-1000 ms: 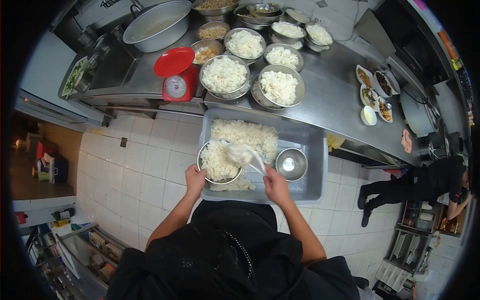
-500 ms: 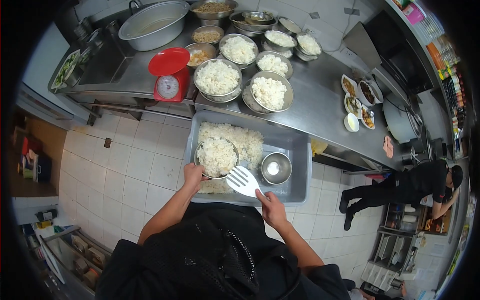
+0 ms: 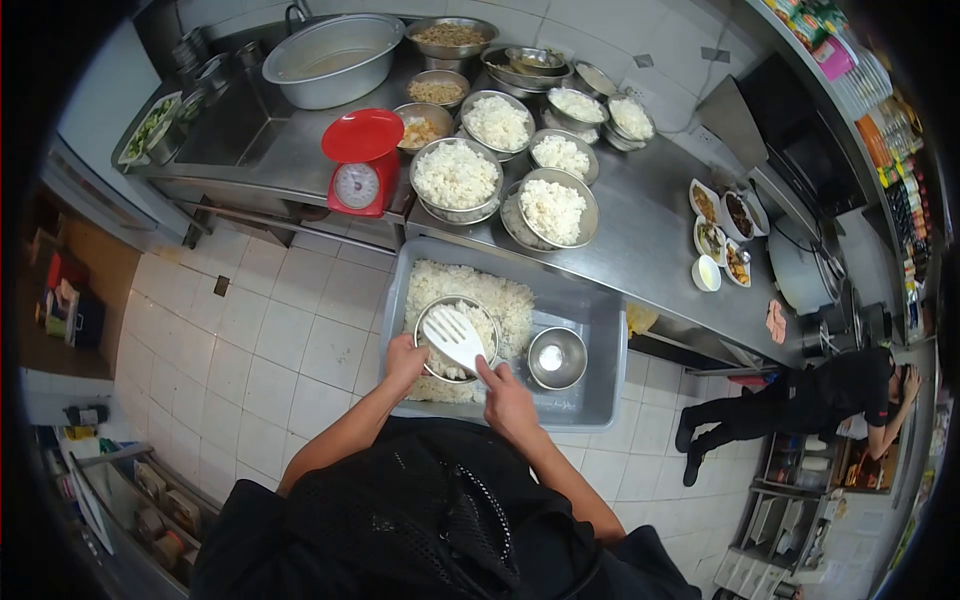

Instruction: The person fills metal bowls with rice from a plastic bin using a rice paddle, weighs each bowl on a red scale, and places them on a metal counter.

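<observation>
My left hand (image 3: pixel 405 360) grips the rim of a metal bowl (image 3: pixel 418 330) heaped with white rice (image 3: pixel 478 318). A white slotted spatula (image 3: pixel 458 338) is held by its handle in my right hand (image 3: pixel 508 398); its blade lies over the rice in that bowl and hides part of it. Both are above a grey plastic tub (image 3: pixel 600 400), whose left side holds loose cooked rice (image 3: pixel 505 290). In the tub's right half sits a small steel bowl (image 3: pixel 557 358) with nothing but a bright reflection visible inside.
Several rice-filled bowls (image 3: pixel 455 180) crowd the steel counter (image 3: pixel 640 220) beyond the tub. A red kitchen scale (image 3: pixel 360 165) and a large metal basin (image 3: pixel 335 60) stand left of them. Small dishes of food (image 3: pixel 705 240) lie right. Another person (image 3: pixel 800 400) leans at the far right.
The spatula has moved left, from the bowl's right edge to over its rice. My right hand followed it. The whole view has shifted slightly, so the counter items appear lower and farther right.
</observation>
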The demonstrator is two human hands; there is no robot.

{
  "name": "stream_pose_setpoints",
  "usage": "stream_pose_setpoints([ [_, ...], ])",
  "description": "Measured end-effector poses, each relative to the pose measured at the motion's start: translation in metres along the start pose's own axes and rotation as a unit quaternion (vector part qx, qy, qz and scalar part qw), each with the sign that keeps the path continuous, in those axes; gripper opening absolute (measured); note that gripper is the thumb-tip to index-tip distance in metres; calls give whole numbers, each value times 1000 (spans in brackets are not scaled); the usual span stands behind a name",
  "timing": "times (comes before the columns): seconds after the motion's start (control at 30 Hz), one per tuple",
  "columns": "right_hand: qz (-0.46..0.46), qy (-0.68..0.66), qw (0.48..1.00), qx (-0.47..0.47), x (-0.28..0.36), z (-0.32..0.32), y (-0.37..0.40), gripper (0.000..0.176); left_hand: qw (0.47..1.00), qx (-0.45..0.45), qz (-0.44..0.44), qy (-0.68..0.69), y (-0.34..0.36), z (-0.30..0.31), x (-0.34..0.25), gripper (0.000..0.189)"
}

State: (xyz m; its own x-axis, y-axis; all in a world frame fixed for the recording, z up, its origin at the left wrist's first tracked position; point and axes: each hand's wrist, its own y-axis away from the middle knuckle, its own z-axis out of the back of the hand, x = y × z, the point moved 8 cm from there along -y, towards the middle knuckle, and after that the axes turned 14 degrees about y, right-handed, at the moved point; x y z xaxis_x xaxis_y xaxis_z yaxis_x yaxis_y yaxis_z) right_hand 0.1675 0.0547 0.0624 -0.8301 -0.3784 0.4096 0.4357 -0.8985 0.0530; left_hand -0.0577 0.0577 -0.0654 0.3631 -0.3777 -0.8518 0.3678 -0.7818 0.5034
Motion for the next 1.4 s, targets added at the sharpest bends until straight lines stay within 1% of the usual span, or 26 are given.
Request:
stream_pose_setpoints([
  [0.07, -2, 47, 996, 71, -8, 19, 6, 64, 1000, -3, 2, -8, 3, 10, 9, 7],
  [0.1, -2, 46, 996, 71, -10, 29, 8, 64, 1000, 3, 5, -20, 2, 13, 11, 7],
  [0.17, -21, 1, 1000, 19, -18, 51, 11, 67, 1000, 4, 17, 5, 1, 18, 7, 5],
  [0.2, -36, -19, 999, -24, -26, 53, 12, 68, 999, 5, 27, 33, 0, 20, 4, 4],
  [0.23, -34, -19, 999, -26, -34, 43, 12, 68, 999, 5, 25, 33, -2, 22, -5, 4],
  [0.27, -59, -111, 988, -86, -53, 32, 12, 65, 998, 16, 24, 50, -5, 22, -18, 3],
  [0.3, -82, -203, 965, -145, -72, 21, 14, 63, 997, 26, 22, 66, -10, 23, -33, 3],
  [0.33, -130, -241, 952, -136, -88, 3, 18, 65, 997, 17, 9, 73, -15, 24, -51, 4],
  [0.37, -124, -246, 951, -139, -98, -13, 24, 65, 997, 14, 1, 70, -23, 26, -68, 4],
  [0.43, -190, -215, 951, -114, -121, -48, 40, 70, 991, 6, -58, 121, -42, 31, -113, 5],
  [0.5, -245, -217, 943, -62, -120, -64, 58, 68, 982, -5, -142, 127, -66, 44, -165, 9],
  [0.57, -244, -230, 941, -53, -113, -73, 73, 67, 966, -46, -186, 173, -84, 56, -220, 16],
  [0.63, -244, -266, 931, -50, -105, -79, 85, 66, 953, -43, -225, 200, -80, 52, -284, 21],
  [0.73, -260, -298, 917, -44, -107, -86, 90, 67, 948, -49, -242, 199, -122, 55, -336, 23],
  [0.8, -274, -238, 931, -42, -114, -87, 88, 68, 951, -96, -218, 195, -138, 58, -356, 23],
  [0.83, -274, -239, 930, -46, -118, -90, 88, 68, 951, -92, -221, 195, -147, 59, -362, 23],
  [0.9, -268, -252, 928, -65, -125, -94, 88, 68, 949, -146, -189, 205, -173, 72, -355, 22],
  [1.1, -298, -242, 922, -57, -126, -95, 96, 68, 950, -123, -155, 240, -186, 76, -347, 20],
  [1.2, -283, -262, 922, -44, -120, -100, 96, 67, 953, -118, -156, 231, -189, 81, -346, 21],
  [1.33, -270, -241, 932, -29, -118, -99, 88, 67, 951, -107, -149, 248, -190, 86, -340, 20],
  [1.4, -280, -240, 929, -13, -119, -98, 84, 67, 947, -99, -154, 266, -186, 84, -340, 20],
])
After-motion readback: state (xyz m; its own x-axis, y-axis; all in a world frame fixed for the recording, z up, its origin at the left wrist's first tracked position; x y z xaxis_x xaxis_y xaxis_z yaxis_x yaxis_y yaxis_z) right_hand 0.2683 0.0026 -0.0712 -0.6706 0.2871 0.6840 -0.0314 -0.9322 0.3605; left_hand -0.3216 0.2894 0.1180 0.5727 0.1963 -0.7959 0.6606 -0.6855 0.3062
